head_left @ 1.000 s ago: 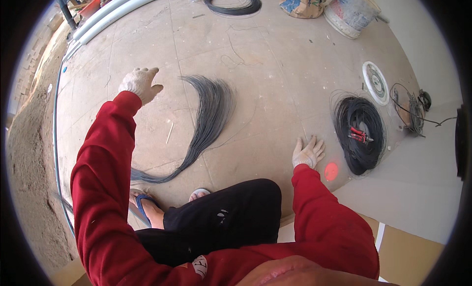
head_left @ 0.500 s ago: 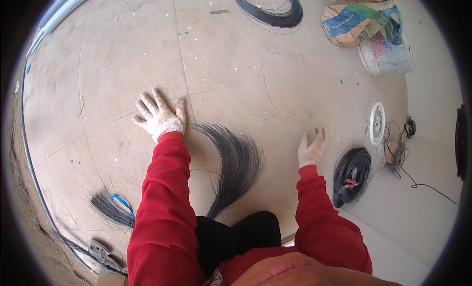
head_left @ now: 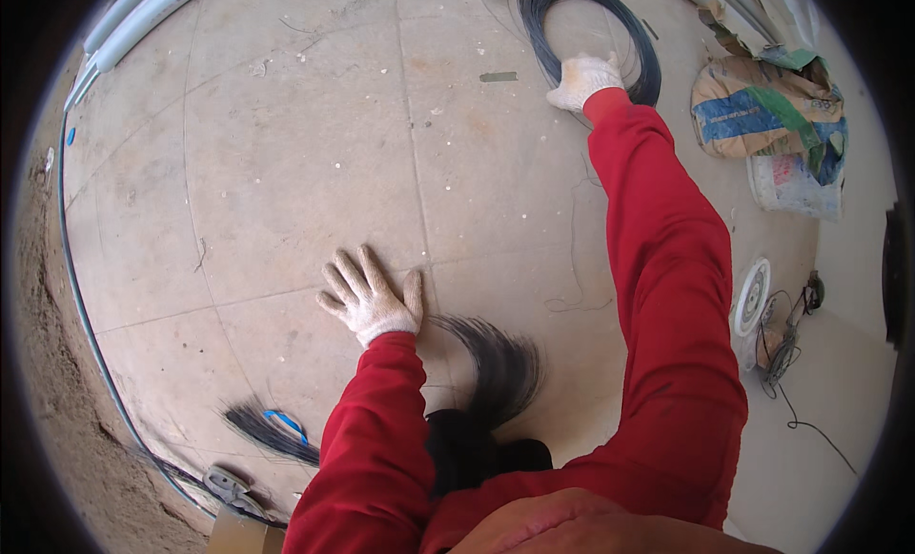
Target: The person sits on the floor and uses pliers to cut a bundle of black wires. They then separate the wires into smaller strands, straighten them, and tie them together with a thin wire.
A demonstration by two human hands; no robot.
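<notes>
Both my hands wear pale knit gloves. My left hand (head_left: 370, 302) is pressed flat on the floor, fingers spread, holding nothing. Just beside its wrist begins a fanned bundle of cut dark wire (head_left: 496, 363), which runs back to my dark-clothed knees. Far forward, my stretched right arm puts my right hand (head_left: 583, 80) on the near left side of a large coil of dark wire (head_left: 646, 63). Its fingers look curled round the strands, though the fingertips are partly hidden. A smaller wire bundle with a blue tie (head_left: 272, 430) lies left of my left sleeve.
Grey pipes (head_left: 143, 30) lie at the far left, and a dark hose (head_left: 81, 306) follows the floor's left edge. On the right stand a paper sack (head_left: 753, 106) on a white bucket (head_left: 796, 187), a white disc (head_left: 753, 297) and tangled cable (head_left: 786, 349) by the wall.
My right hand has gone forward from beside the wire bundle to the far coil and closed there. My left hand stays flat on the floor. The whole view has shifted forward.
</notes>
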